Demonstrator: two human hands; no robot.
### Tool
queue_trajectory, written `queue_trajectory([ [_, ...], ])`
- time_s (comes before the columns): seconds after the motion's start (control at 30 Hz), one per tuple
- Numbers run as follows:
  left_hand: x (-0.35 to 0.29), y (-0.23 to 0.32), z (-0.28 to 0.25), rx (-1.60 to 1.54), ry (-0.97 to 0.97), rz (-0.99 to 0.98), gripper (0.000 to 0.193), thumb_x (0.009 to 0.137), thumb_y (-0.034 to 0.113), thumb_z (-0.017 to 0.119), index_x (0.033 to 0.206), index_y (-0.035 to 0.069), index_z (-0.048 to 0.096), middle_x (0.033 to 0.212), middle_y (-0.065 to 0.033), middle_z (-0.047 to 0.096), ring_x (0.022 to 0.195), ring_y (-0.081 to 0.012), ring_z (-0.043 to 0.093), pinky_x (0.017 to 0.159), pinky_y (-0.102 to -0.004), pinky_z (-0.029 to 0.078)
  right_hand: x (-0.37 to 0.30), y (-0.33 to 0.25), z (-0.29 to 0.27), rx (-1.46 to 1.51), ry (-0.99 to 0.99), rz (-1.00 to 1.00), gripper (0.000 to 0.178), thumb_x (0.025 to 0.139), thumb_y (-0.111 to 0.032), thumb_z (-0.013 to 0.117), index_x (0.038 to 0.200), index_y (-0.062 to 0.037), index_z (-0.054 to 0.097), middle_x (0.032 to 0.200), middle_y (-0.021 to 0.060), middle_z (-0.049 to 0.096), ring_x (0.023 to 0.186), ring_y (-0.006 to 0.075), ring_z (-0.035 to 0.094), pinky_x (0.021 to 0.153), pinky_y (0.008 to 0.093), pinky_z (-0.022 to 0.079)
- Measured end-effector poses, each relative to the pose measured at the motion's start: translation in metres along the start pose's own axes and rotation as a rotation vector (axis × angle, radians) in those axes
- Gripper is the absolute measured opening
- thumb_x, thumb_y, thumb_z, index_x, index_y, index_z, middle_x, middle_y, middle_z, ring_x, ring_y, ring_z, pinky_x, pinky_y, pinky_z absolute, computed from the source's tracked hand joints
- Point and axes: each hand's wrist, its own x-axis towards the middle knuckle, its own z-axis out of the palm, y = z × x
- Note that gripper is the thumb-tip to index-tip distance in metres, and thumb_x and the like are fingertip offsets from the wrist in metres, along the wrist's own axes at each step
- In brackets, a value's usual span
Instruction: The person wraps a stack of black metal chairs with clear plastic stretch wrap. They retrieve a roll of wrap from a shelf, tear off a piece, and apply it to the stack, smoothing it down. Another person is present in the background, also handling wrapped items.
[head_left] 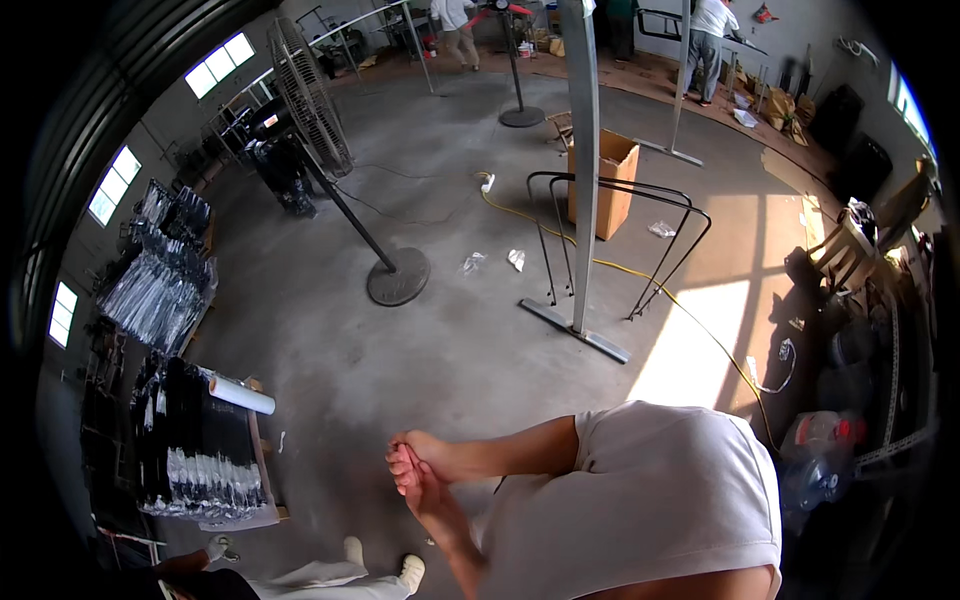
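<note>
Both my hands are brought together in front of me, above the grey floor [335,400]. My right hand [428,452] comes in from the right below a light sleeve [660,480], its fingers curled in. Against it from below presses my left hand [428,496], also closed. The fingers overlap, so whether anything small lies between them is hidden. No tool or part shows in either hand.
At the left stand plastic-wrapped dark stacks [195,450] with a white film roll [242,394]. A co-worker's pale shoes [412,572] are close by. Ahead are a fan base [398,277], metal post [583,170], black wire frame [625,183], cardboard box [618,190] and yellow cable [700,320].
</note>
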Motion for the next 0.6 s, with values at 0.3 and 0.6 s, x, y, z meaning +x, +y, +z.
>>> queue_trajectory([
  [0.3,-0.003,-0.005,0.004,0.094,-0.147,0.053,0.048,0.084,0.002,0.042,0.129,-0.007,0.027,0.135,-0.0126,0.029,0.123,-0.0173,0.030,0.102,-0.0262,0.023,-0.010,-0.007,-0.007,-0.030,-0.036,-0.052,0.030,0.081,-0.025,0.035,0.053,-0.0133,0.030,0.045,0.0000,0.033,0.043,0.0178,0.037,0.050,0.0332,0.040],
  [0.6,-0.004,-0.013,0.000,0.139,-0.128,0.049,0.046,0.084,0.003,0.042,0.128,-0.006,0.031,0.132,-0.0111,0.034,0.121,-0.0166,0.033,0.100,-0.0258,0.025,-0.010,-0.005,-0.012,-0.058,-0.059,-0.036,0.030,0.080,-0.026,0.037,0.053,-0.0131,0.031,0.045,0.0003,0.033,0.044,0.0185,0.038,0.051,0.0342,0.041],
])
